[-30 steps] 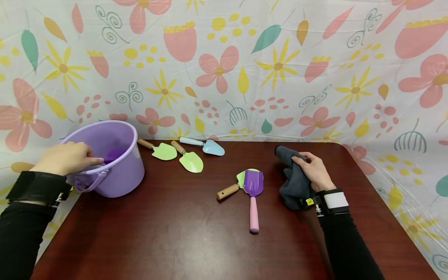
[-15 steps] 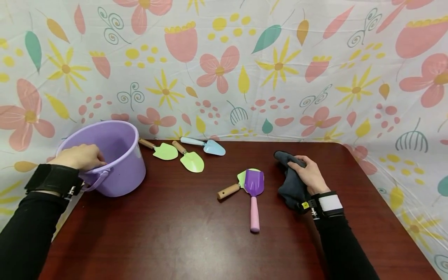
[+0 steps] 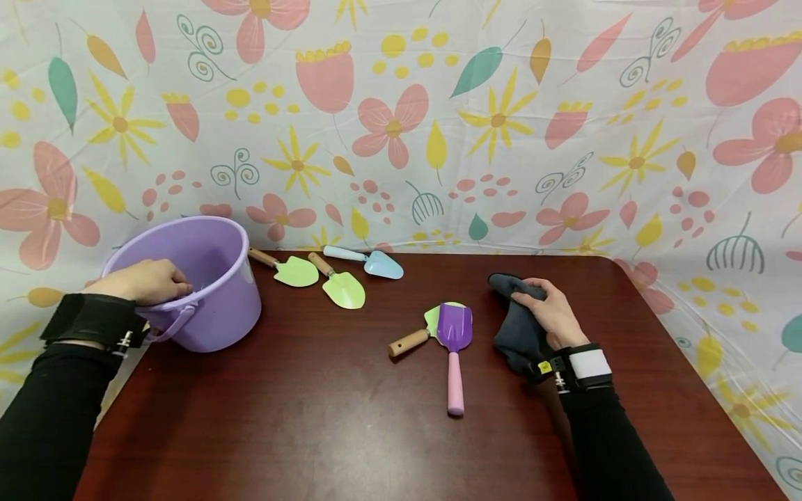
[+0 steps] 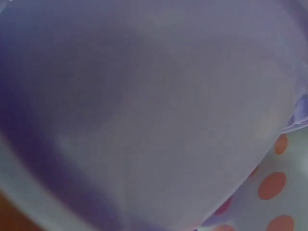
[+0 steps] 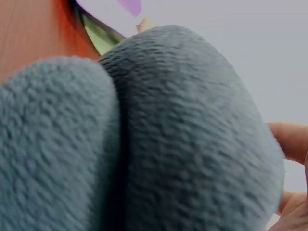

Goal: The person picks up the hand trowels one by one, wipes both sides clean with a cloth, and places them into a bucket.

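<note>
A lilac bucket [image 3: 216, 306] stands at the table's left end. My left hand [image 3: 140, 282] reaches over its near rim, with the fingertips down inside and mostly hidden, so what they hold does not show. In the left wrist view the bucket's smooth wall [image 4: 168, 120] fills most of the frame. On the right, my right hand [image 3: 551, 313] grips a crumpled dark grey cloth [image 3: 520, 330] between thumb and fingers. Up close, the cloth's fuzzy folds [image 5: 187, 130] cover much of the right wrist view, with fingers [image 5: 291, 142] at the edge.
Mid-table, a purple shovel with a pink handle [image 3: 455, 383] lies over a green-bladed trowel with a wooden handle [image 3: 409, 344]. Near the back edge lie two green trowels [image 3: 297, 272] [image 3: 344, 290] and a light blue trowel [image 3: 383, 265]. Behind them hangs a flowered curtain [image 3: 401, 125].
My left hand has moved right and deeper over the bucket's rim; a purple thing seen inside the bucket is now out of sight. My right hand has shifted slightly left with the cloth.
</note>
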